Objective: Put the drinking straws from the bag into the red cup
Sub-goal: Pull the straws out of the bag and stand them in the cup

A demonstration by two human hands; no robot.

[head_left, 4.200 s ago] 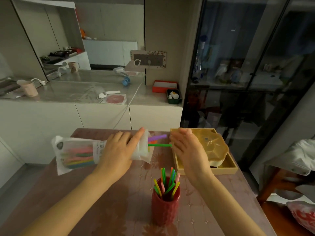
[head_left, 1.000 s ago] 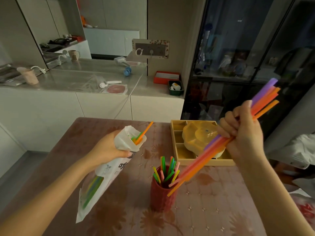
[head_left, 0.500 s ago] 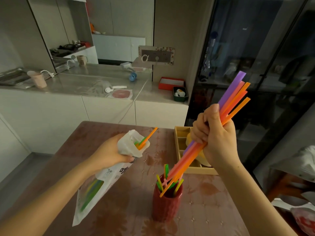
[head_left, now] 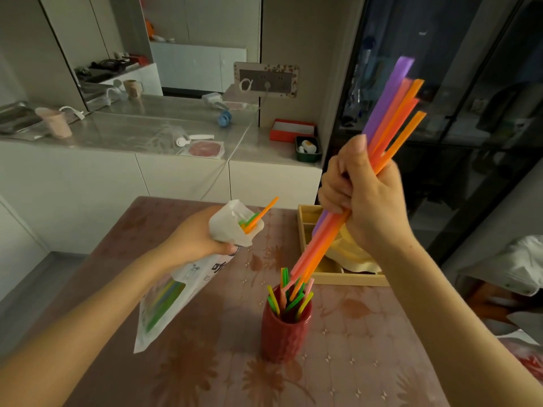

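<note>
A red textured cup [head_left: 284, 333] stands on the table near its middle, with several green, yellow and pink straws in it. My right hand [head_left: 363, 198] is closed around a bundle of orange, pink and purple straws [head_left: 390, 116], held steeply tilted; their lower ends reach the cup's mouth. My left hand [head_left: 194, 240] grips the white straw bag [head_left: 173, 289] near its open top, left of the cup. An orange and a green straw stick out of the bag's mouth, and more colours show through its window.
The table wears a pinkish floral cloth [head_left: 352, 333]. A wooden tray [head_left: 320, 277] with a yellow lidded dish stands behind the cup at the right. A white counter with small items runs behind the table; dark glass cabinets stand at the right.
My right hand has swung the straw bundle more upright and lowered its ends from beside the cup into the cup's mouth. The bag in my left hand has hardly moved.
</note>
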